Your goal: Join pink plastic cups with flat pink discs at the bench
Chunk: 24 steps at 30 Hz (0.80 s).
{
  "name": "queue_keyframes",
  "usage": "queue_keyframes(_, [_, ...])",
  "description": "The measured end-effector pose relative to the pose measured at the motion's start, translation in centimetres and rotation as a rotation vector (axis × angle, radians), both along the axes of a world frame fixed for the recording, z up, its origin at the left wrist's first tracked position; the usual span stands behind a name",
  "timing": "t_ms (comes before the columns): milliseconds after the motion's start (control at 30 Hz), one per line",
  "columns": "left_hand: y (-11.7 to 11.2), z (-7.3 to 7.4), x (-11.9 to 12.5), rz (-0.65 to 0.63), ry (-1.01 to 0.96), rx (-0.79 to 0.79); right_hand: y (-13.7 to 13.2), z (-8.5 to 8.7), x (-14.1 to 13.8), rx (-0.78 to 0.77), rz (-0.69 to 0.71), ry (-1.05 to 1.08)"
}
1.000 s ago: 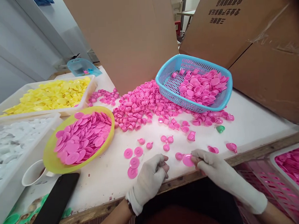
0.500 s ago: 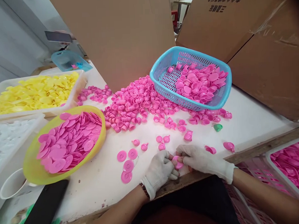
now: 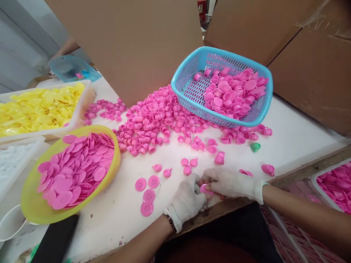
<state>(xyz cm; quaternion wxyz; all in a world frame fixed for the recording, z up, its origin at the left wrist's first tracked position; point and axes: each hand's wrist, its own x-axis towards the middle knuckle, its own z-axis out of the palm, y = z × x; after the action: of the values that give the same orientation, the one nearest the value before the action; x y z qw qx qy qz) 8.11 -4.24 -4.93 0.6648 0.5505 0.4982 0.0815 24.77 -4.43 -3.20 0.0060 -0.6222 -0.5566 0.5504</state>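
At the front edge of the table, a small pink toy saucer is between my hands. My right hand, in a white glove with bare fingertips, pinches its right side. My left hand, gloved the same way, is closed with curled fingers at its left rim; part of the saucer is hidden. Several pink saucers lie flat to the left of my left hand. Small pink toy cups stand just beyond my hands, and a pink jug-like piece lies near my right hand.
Beyond are a cup heap, a blue basket and cardboard boxes. A yellow bowl of saucers, a tray of yellow pieces, a white cup and a black phone are left. A crate stands right.
The view has shifted slightly. My hands stay together at the saucer, with a small change of finger position. The dark phone-like object at the back left has gone from view; a person's arm shows there.
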Motion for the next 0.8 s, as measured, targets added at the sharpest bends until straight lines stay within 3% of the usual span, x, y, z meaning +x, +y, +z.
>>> queue_keyframes(233, [-0.8,-0.1,-0.2,-0.034,0.001,0.108,-0.3,-0.4,-0.1,-0.004,-0.038,0.142])
queue_keyframes(367, [-1.5,0.7,-3.0,-0.029,0.025,0.427,0.1,0.7,0.7,0.029,-0.036,0.251])
queue_keyframes(433, [-1.0,1.5,-5.3,-0.016,0.17,0.684,0.7,1.9,1.7,0.2,-0.183,0.406])
queue_keyframes(500, [0.1,2.3,-7.7,-0.026,0.362,0.91,1.4,3.0,2.6,0.434,-0.455,0.605])
queue_keyframes(567, [1.4,2.7,-9.5,-0.104,0.547,1.024,1.8,3.5,2.9,0.591,-0.646,0.693])
queue_keyframes(633, [2.4,2.8,-10.6,-0.223,0.71,1.07,1.8,3.1,2.0,0.632,-0.573,0.612])
queue_keyframes(733, [3.1,2.4,-11.0,-0.343,0.835,1.126,1.0,0.9,-0.8,0.702,-0.208,0.281])
queue_keyframes(800, [2.9,2.2,-11.1,-0.327,0.815,1.158,0.1,-0.9,-2.5,0.789,-0.004,0.052])
